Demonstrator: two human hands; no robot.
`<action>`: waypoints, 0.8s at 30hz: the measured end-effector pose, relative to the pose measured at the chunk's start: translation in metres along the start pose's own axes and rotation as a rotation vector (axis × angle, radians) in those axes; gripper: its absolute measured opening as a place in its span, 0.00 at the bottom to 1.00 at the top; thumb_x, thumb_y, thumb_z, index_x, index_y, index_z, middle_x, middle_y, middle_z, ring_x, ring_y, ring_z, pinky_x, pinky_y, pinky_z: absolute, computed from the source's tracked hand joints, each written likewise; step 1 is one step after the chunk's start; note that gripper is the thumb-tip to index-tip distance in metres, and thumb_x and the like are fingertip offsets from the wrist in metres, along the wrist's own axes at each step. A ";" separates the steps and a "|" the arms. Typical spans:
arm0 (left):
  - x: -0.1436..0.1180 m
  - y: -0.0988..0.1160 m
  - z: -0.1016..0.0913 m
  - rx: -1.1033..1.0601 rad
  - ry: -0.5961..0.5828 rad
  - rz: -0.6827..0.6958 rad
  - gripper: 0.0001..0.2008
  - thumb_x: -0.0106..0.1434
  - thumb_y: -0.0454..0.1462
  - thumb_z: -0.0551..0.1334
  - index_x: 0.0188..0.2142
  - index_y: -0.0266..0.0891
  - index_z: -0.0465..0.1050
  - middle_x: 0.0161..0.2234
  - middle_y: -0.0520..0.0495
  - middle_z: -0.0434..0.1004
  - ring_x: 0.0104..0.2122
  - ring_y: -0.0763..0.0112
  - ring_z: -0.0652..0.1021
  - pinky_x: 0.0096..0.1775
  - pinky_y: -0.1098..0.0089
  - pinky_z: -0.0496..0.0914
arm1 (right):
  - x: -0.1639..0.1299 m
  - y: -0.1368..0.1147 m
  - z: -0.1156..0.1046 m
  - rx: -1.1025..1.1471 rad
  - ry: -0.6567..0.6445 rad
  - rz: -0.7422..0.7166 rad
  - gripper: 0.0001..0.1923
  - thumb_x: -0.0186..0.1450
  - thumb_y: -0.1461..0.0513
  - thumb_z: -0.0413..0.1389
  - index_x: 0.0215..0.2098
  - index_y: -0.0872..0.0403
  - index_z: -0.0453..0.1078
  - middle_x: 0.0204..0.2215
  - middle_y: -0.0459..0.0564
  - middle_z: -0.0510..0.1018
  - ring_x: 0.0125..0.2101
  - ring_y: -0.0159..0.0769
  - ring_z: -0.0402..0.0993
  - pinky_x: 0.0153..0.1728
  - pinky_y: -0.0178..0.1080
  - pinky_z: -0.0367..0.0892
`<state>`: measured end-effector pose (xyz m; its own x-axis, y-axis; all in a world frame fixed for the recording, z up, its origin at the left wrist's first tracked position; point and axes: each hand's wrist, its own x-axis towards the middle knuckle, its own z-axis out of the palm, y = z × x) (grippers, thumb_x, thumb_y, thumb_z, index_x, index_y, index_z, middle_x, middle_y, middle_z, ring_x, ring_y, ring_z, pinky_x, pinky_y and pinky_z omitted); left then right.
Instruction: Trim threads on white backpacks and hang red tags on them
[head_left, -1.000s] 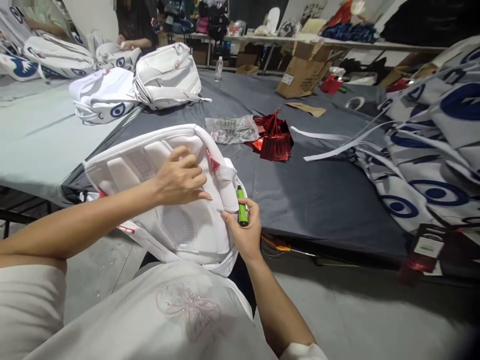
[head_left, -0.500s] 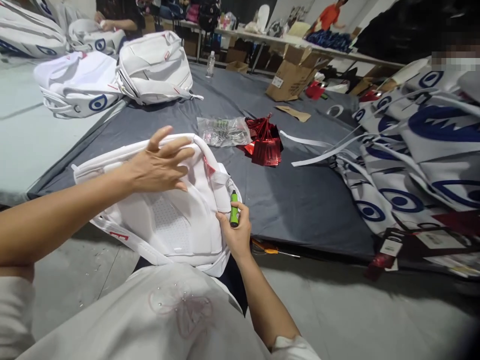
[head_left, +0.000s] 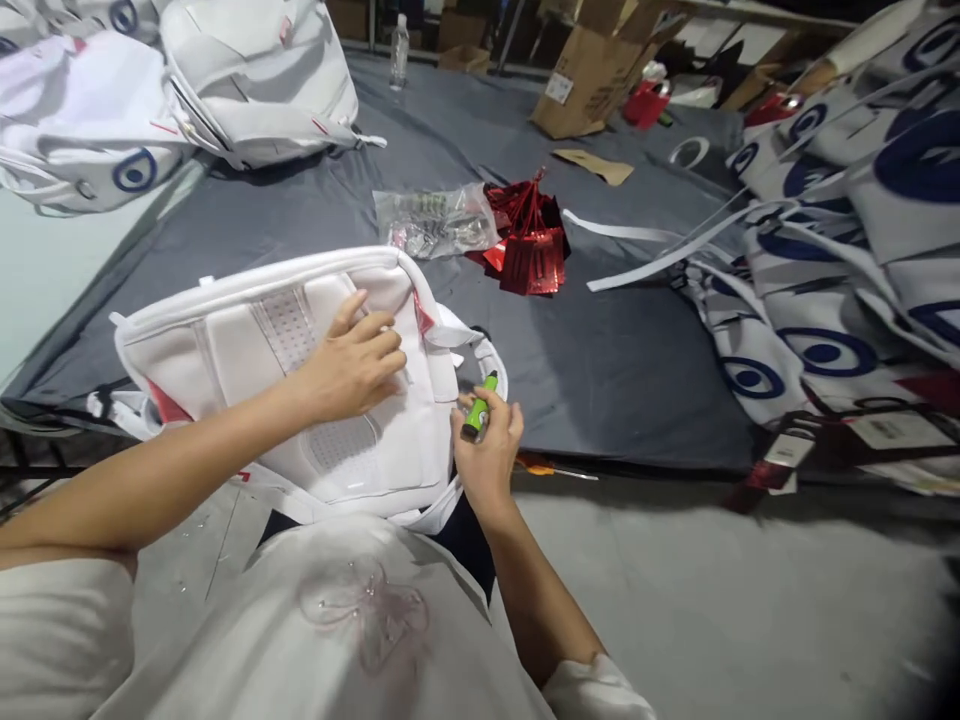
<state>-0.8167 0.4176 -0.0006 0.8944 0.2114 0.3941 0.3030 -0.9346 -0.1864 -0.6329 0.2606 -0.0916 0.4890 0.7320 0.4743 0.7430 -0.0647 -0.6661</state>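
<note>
Left hand lies flat, fingers spread, on a white backpack; right hand just beside it grips a green lighter.

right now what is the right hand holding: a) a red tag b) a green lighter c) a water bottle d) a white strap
b: the right hand is closed around a small green lighter beside the white backpack, while the left hand lies flat on the backpack's back panel; the red tags lie untouched farther back on the grey table.
</note>
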 end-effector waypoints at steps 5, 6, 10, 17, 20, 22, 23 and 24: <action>0.010 0.001 0.035 -0.001 0.063 -0.102 0.11 0.62 0.44 0.65 0.34 0.39 0.71 0.38 0.44 0.74 0.56 0.50 0.70 0.64 0.34 0.53 | 0.004 -0.019 -0.021 0.275 0.049 0.039 0.12 0.70 0.61 0.53 0.52 0.48 0.63 0.31 0.46 0.82 0.37 0.40 0.80 0.50 0.52 0.69; 0.010 0.000 0.039 0.006 0.079 -0.105 0.09 0.62 0.43 0.65 0.34 0.39 0.71 0.38 0.44 0.74 0.55 0.50 0.71 0.64 0.34 0.54 | 0.006 -0.022 -0.018 0.373 -0.010 0.087 0.12 0.71 0.60 0.53 0.53 0.48 0.63 0.28 0.44 0.81 0.33 0.38 0.80 0.44 0.48 0.72; 0.009 -0.007 0.043 -0.091 0.128 -0.052 0.04 0.63 0.39 0.65 0.36 0.41 0.72 0.40 0.46 0.77 0.53 0.55 0.73 0.66 0.38 0.53 | 0.019 -0.022 0.013 0.479 -0.232 0.177 0.12 0.70 0.57 0.54 0.51 0.50 0.67 0.24 0.42 0.78 0.23 0.34 0.77 0.31 0.40 0.73; 0.003 -0.019 0.060 -0.128 0.082 -0.069 0.08 0.67 0.42 0.60 0.34 0.41 0.70 0.36 0.47 0.73 0.53 0.54 0.72 0.65 0.37 0.52 | 0.031 -0.029 0.036 0.353 -0.193 0.254 0.14 0.67 0.52 0.57 0.45 0.51 0.71 0.30 0.45 0.78 0.24 0.31 0.74 0.28 0.37 0.72; 0.006 -0.020 0.074 -0.211 0.005 -0.117 0.08 0.67 0.41 0.60 0.34 0.40 0.70 0.37 0.45 0.72 0.57 0.50 0.69 0.65 0.33 0.49 | 0.038 -0.033 0.041 0.450 -0.097 0.361 0.18 0.69 0.47 0.53 0.46 0.51 0.68 0.21 0.40 0.73 0.17 0.27 0.67 0.20 0.33 0.65; 0.004 -0.020 0.080 -0.307 0.003 -0.137 0.08 0.68 0.41 0.59 0.33 0.42 0.70 0.37 0.47 0.73 0.57 0.53 0.69 0.66 0.36 0.45 | 0.041 -0.035 0.047 0.470 -0.035 0.399 0.19 0.69 0.46 0.52 0.43 0.52 0.69 0.22 0.42 0.73 0.17 0.26 0.65 0.19 0.33 0.63; 0.003 -0.021 0.082 -0.353 0.021 -0.137 0.09 0.68 0.42 0.59 0.32 0.43 0.70 0.37 0.49 0.73 0.57 0.55 0.70 0.68 0.38 0.43 | 0.042 -0.036 0.050 0.460 -0.010 0.402 0.19 0.69 0.46 0.52 0.40 0.53 0.69 0.24 0.43 0.74 0.17 0.26 0.66 0.20 0.34 0.64; 0.001 -0.022 0.083 -0.387 0.045 -0.136 0.10 0.68 0.43 0.59 0.32 0.43 0.70 0.37 0.50 0.74 0.56 0.58 0.70 0.68 0.40 0.41 | 0.042 -0.037 0.053 0.443 0.011 0.399 0.19 0.68 0.46 0.53 0.37 0.53 0.69 0.26 0.44 0.74 0.18 0.26 0.66 0.21 0.35 0.65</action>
<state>-0.7952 0.4621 -0.0708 0.8368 0.3362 0.4322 0.2643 -0.9393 0.2189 -0.6638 0.3295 -0.0776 0.6976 0.7022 0.1424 0.2404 -0.0422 -0.9698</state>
